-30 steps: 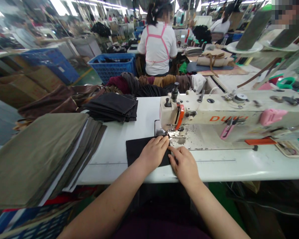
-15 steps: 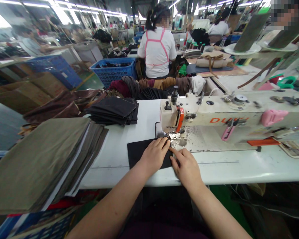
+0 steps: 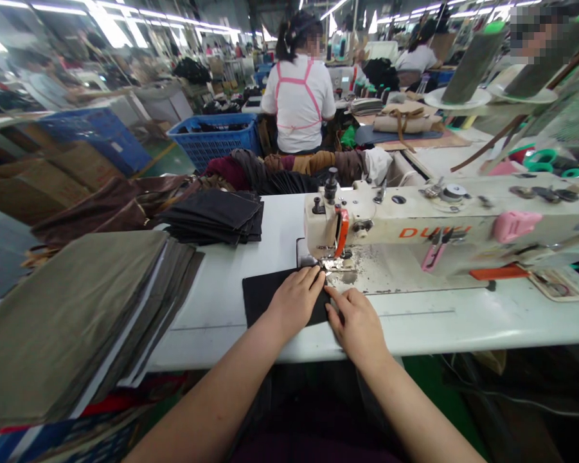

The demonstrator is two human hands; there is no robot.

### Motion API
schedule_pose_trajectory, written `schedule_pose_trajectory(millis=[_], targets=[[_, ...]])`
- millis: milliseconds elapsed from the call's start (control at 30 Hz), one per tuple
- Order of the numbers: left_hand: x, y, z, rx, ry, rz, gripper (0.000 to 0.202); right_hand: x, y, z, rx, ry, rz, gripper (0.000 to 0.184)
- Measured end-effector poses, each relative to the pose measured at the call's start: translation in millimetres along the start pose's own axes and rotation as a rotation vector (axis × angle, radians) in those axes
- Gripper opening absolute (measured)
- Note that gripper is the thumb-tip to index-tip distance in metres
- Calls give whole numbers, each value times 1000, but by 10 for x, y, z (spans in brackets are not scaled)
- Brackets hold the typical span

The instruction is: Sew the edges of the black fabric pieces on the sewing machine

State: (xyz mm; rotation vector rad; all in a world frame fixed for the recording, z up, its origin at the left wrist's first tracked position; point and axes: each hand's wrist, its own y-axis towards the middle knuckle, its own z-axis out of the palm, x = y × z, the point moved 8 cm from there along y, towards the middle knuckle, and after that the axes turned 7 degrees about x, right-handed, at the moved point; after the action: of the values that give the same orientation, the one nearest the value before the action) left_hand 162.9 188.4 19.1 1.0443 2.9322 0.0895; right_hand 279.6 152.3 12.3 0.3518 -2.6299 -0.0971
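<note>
A black fabric piece (image 3: 259,297) lies flat on the white sewing table, its far right corner under the presser foot (image 3: 328,264) of a sewing machine (image 3: 390,215). My left hand (image 3: 296,297) rests flat on top of the fabric, fingers stretched toward the foot. At the fabric's right edge is my right hand (image 3: 359,325), index finger and thumb apart, their tips touching the edge. The needle point and the stitch line are too small to make out.
A tall stack of olive-grey fabric pieces (image 3: 77,308) stands at the left, with a pile of black pieces (image 3: 216,215) behind it. Bundled cloth (image 3: 318,164) lines the table's far side. Beyond sit a blue basket (image 3: 216,135) and a co-worker (image 3: 301,96). Pink snips (image 3: 431,256) hang on the machine.
The whole view has shifted slightly left. Both hands and the black fabric keep nearly the same place beside the presser foot.
</note>
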Motion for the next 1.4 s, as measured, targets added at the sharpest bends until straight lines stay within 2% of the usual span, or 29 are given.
schedule_pose_trajectory(millis=[233,400,533,633,833,1167,1400], targets=[[44,-18,-20,-36,-14,12,45,3,28,4,4,-34,23,43],[-129,-223,-87,-101,-85,111,30,-4,36,3,12,-60,34,44],[-299,-443,-107,-169,-123,232,31,-5,40,13,15,-91,35,44],[-309,-496,-119,-179,-130,248,33,-10,53,23,10,-117,36,44],[-216,-405,-134,-151,-119,239,33,-32,67,43,13,-146,41,45],[19,-190,-3,-49,-110,147,41,3,51,39,-12,-182,19,45],[192,-10,47,-42,-149,110,44,4,50,35,-6,-188,24,44]])
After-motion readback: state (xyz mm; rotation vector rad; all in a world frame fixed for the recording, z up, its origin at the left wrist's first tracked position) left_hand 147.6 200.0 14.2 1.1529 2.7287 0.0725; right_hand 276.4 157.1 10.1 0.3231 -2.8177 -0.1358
